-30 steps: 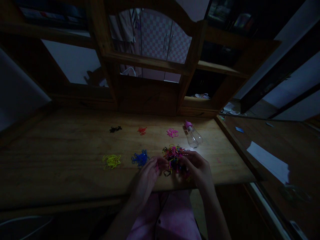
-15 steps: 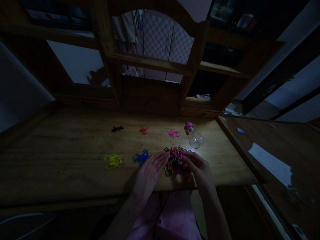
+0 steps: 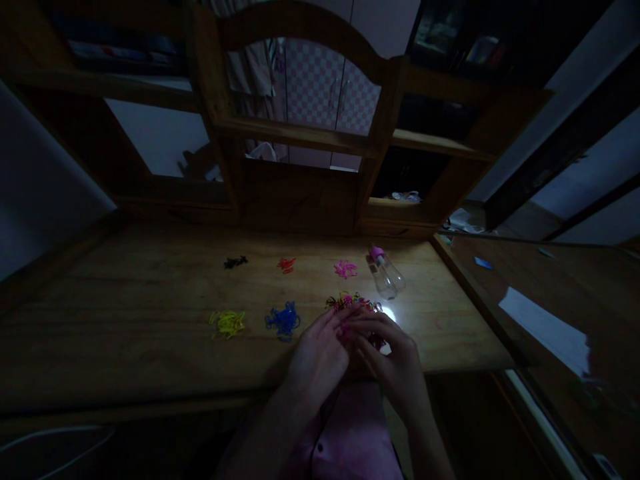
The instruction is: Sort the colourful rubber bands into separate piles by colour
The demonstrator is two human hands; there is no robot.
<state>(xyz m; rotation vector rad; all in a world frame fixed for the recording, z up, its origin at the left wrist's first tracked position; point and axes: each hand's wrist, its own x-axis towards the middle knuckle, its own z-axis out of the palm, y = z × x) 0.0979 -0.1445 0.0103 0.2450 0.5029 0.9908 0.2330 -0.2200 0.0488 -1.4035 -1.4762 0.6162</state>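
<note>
My left hand [image 3: 320, 353] is cupped near the table's front edge, with small pink bands [image 3: 345, 330] held at its fingers. The fingertips of my right hand [image 3: 393, 350] are pinched together against the left fingers, beside the pink bands. What the right fingers themselves hold is hidden. Just beyond both hands, and partly covered by them, lies a mixed heap of multicoloured bands [image 3: 353, 300]. Left of my hands are a blue pile [image 3: 284, 320] and a yellow pile [image 3: 229, 324]. Farther back lie black [image 3: 235, 262], red [image 3: 287, 265] and pink [image 3: 345, 269] piles.
A clear bulb-shaped bottle with a pink cap [image 3: 387, 277] lies behind the heap on the right. The wooden hutch [image 3: 300, 200] rises along the table's back. On the right-hand surface are white papers [image 3: 545, 327] and a small blue card [image 3: 483, 263].
My left hand has moved right, off the edge of the blue pile, and its fingers now meet the right hand's. My right hand has come off the heap, slightly toward me.
</note>
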